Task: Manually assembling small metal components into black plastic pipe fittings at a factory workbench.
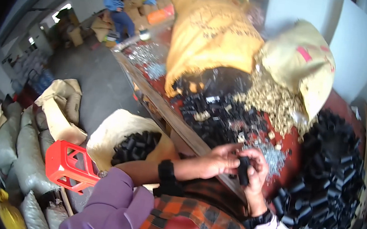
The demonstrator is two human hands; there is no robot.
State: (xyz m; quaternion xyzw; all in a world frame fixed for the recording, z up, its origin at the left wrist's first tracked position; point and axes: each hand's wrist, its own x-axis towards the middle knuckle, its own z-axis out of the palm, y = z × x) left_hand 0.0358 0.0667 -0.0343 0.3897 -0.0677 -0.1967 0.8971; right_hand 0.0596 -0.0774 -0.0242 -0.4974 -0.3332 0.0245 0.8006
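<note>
Above the near edge of the red-topped table, my right hand grips a short black cylindrical piece, held roughly upright between thumb and fingers. My left hand comes in from the left with its fingertips closed together beside the top of that piece. Whether something small sits in those fingertips cannot be made out. Just beyond my hands lie a heap of small silvery metal parts and a spread of black plastic parts. A big pile of black cylindrical pieces rises to the right.
An orange sack spills black parts; a pale sack spills small tan pieces. Left of the table's wooden edge stand an open sack of black pieces and a red plastic stool. A person stands far back.
</note>
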